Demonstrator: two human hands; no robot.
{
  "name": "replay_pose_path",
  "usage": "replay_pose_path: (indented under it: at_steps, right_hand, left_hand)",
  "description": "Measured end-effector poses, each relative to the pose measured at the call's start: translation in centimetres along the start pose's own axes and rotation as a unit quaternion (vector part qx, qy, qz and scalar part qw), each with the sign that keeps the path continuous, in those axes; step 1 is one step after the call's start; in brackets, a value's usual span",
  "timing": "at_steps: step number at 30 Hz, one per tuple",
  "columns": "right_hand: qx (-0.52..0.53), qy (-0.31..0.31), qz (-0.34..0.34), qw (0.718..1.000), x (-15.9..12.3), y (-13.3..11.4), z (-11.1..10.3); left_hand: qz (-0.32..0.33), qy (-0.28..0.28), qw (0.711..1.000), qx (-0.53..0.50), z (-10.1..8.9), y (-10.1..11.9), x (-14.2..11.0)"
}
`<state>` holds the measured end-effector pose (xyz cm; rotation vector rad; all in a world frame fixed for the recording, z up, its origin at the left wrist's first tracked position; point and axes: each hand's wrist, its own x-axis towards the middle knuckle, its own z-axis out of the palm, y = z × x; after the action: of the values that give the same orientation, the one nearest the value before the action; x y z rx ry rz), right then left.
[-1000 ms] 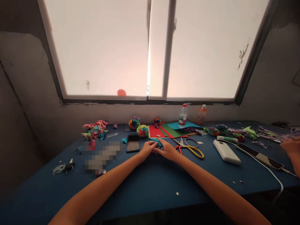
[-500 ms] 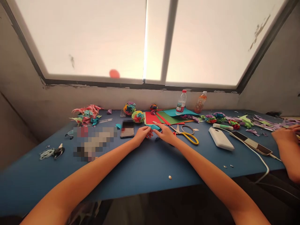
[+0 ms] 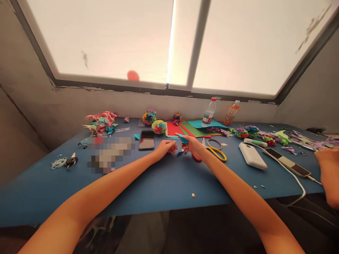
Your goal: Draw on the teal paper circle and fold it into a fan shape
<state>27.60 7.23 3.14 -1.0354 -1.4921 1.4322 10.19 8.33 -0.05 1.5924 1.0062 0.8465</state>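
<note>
On the blue table (image 3: pixel 164 183), before the stacked coloured sheets (image 3: pixel 196 129): I log yellow scissors (image 3: pixel 215 152), both hands, one teal paper piece (image 3: pixel 183 139).
Right hand (image 3: pixel 194 146) pinches the teal paper piece just above the table; left hand (image 3: pixel 164 147) loosely curled beside it, holding nothing I can see. I judge it light, thin, easily creased; grip by the edges.
</note>
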Motion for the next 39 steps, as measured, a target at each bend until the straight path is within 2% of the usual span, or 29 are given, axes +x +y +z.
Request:
replay_pose_path:
  at_steps: [5, 10, 18, 24, 31, 36, 39]
  right_hand:
    - [0.029, -0.027, 0.0, 0.999, -0.4, -0.3, 0.6]
    - [-0.016, -0.02, -0.023, 0.999, 0.1, 0.8, 1.3]
    - [-0.103, -0.02, -0.042, 0.994, 0.2, 1.0, 1.1]
    - [-0.165, 0.046, -0.093, 0.981, 0.3, 1.4, 0.1]
    - [-0.28, 0.128, -0.234, 0.922, 0.4, 1.3, -1.0]
    - [-0.38, 0.135, -0.292, 0.868, 0.4, 1.3, -1.2]
    - [-0.452, 0.136, -0.314, 0.824, 0.1, 1.3, -1.5]
  left_hand:
    - [0.009, -0.019, 1.0, 0.015, 0.4, 0.4, -0.5]
    - [0.022, -0.024, 0.999, 0.037, 1.0, 0.1, -0.5]
    - [0.027, 0.033, 0.999, 0.02, 0.8, -0.2, -0.8]
    - [-0.006, 0.07, 0.997, 0.011, 1.1, -0.4, -0.5]
    - [-0.016, 0.097, 0.995, -0.011, 1.6, -0.6, -0.1]
    - [-0.025, 0.09, 0.995, -0.033, 1.6, -0.1, -0.5]
    - [-0.035, 0.077, 0.995, -0.059, 1.1, 0.1, -0.6]
